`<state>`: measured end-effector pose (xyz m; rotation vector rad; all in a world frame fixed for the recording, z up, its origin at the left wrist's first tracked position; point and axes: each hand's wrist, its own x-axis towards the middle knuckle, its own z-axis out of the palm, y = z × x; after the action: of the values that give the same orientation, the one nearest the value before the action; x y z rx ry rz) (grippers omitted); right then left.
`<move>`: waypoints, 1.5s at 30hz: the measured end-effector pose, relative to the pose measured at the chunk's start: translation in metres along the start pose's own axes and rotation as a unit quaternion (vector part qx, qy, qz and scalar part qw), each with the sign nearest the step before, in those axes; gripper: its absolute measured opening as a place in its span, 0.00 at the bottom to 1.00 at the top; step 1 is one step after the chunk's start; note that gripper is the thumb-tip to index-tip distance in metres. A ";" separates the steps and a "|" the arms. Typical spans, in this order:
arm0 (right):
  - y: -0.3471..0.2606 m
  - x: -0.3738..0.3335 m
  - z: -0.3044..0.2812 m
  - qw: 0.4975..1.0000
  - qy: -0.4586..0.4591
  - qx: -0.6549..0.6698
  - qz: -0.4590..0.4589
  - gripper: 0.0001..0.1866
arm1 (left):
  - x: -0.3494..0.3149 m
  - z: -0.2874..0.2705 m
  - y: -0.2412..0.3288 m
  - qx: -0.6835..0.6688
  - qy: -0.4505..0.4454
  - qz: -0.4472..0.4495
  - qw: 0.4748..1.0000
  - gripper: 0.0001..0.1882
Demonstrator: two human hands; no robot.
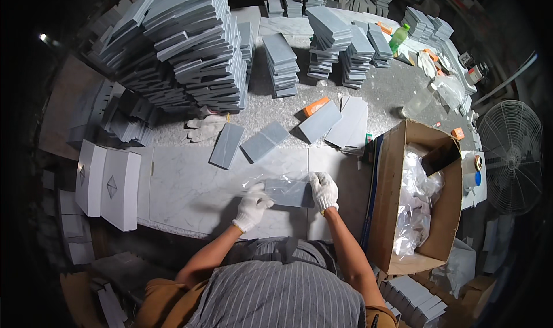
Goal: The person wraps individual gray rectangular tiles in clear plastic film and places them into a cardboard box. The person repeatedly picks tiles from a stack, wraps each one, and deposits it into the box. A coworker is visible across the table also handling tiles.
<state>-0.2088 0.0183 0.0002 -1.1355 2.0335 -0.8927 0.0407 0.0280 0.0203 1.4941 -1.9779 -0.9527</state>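
Just in front of me, a grey rectangular stone tile (292, 194) sits partly inside a clear plastic bag (277, 179). Gloved in white knit, my right hand (324, 192) is closed on the tile's right end. At the other end my left hand (252, 208), in a matching glove and slightly blurred, has its fingers closed at the bag's edge. Beyond them lie two loose grey tiles (226, 146) on the pale marble slab (190, 184). Farther back, another grey tile (320, 122) leans on an orange box (314, 106).
Tall stacks of grey tiles (196, 46) rise at the far left, with smaller stacks (280, 63) behind. An open cardboard box (385, 172) of clear plastic bags stands at my right. White boxes (120, 187) are on the left. A fan (512, 155) and green bottle (398, 38) are farther right.
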 end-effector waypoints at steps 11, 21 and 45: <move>0.001 0.010 0.000 0.999 -0.018 -0.032 -0.018 0.14 | 0.042 0.016 0.013 -0.054 0.093 -0.001 0.994 0.21; -0.002 0.031 0.003 0.993 -0.045 -0.078 0.081 0.15 | 0.114 0.005 0.003 -0.138 0.283 -0.194 0.929 0.15; -0.024 0.038 -0.016 0.979 -0.071 -0.172 0.086 0.23 | 0.129 -0.070 0.023 0.416 0.022 0.395 0.819 0.19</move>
<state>-0.2268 -0.0210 0.0204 -1.1435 2.1788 -0.3705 0.0405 -0.1082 0.0787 0.7846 -2.7630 0.3587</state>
